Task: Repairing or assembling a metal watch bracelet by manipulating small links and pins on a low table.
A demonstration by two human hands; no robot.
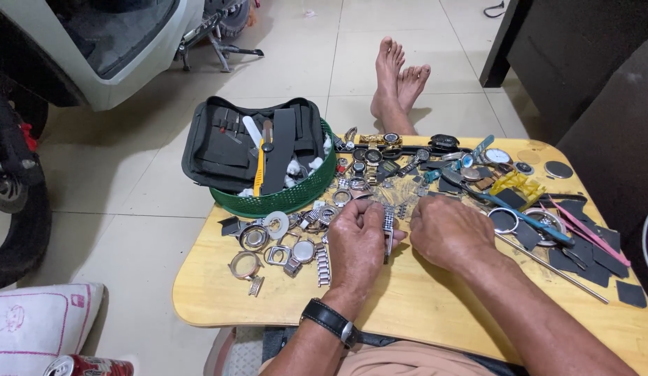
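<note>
Over the middle of the low wooden desk, my left hand pinches a metal watch band upright in closed fingers. My right hand curls beside it, steadying; whether its fingers grip anything I cannot tell.

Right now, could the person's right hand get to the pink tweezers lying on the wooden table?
Probably yes: the right hand lies close to the pink tweezers, with only flat dark pieces and a blue-handled tool between.

Watch bracelet: polished metal links, glossy. Table: pale wood, smooth, matt. Basket: green plastic mesh. Tool pouch: black cloth, matt. Watch cases: metal, probably steel. Wrist strap: black, matt.
</note>
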